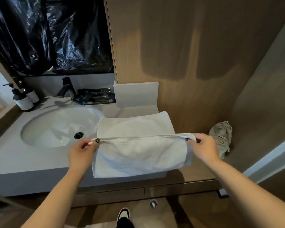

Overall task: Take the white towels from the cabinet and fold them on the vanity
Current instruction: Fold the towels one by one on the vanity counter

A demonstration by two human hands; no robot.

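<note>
Single head-worn wide-angle view, looking forward and steeply down. Close to worktop (31, 162) front edge; sink (61, 125) left, wooden wall (196, 55) ahead.

one white towel (138, 145), two pump bottles (23, 100), perhaps several sachets (95, 96)

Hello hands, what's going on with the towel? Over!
Left hand and right hand each pinch a corner of the white towel. Towel half-folded on vanity. Nothing blocking it.

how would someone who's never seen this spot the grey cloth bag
Start at the white sink and follow the vanity counter right, past the white towel both hands hold. The grey cloth bag slumps against the wooden wall there: crumpled, drawstring-topped, darker than the towel.
</note>
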